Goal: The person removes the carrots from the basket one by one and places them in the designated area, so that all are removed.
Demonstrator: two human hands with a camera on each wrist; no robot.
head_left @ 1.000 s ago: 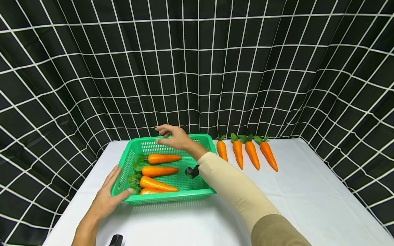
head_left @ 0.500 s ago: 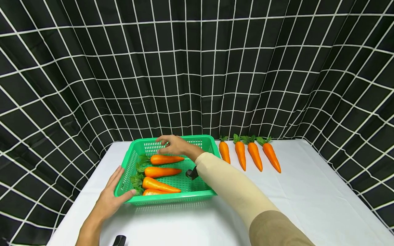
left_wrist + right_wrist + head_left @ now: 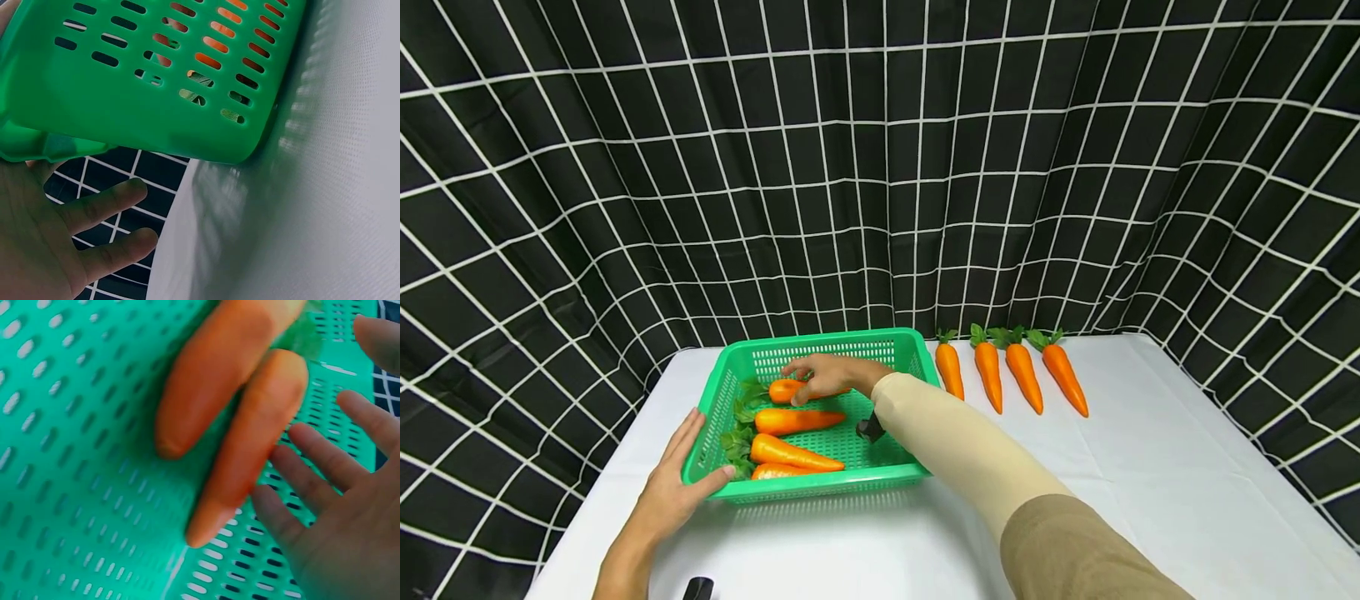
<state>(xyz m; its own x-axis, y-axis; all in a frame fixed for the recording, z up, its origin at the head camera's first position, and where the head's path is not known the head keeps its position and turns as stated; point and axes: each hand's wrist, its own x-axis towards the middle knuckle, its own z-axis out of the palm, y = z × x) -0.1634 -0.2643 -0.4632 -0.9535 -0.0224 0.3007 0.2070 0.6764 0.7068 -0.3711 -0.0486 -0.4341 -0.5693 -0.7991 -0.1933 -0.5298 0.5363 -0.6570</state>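
A green slotted basket (image 3: 733, 492) sits on the white table and holds several orange carrots with green tops, lying side by side. My right hand (image 3: 822, 379) reaches into the basket and lies over the farthest carrot (image 3: 784, 390). In the right wrist view its fingers (image 3: 312, 456) are straight and spread beside that carrot (image 3: 250, 444), with a second carrot (image 3: 215, 375) next to it. My left hand (image 3: 677, 483) rests flat against the basket's front left corner, thumb on the rim. The left wrist view shows its palm (image 3: 44, 244) under the basket wall (image 3: 156, 87).
Several more carrots (image 3: 1025, 379) lie in a row on the white table (image 3: 1150, 467) to the right of the basket, tops pointing away. A black curtain with a white grid closes off the back and both sides. A black wrist camera (image 3: 870, 428) hangs under my right forearm.
My right hand has dropped from above the basket's far rim down onto the farthest carrot inside. My left hand has stayed at the front left corner.
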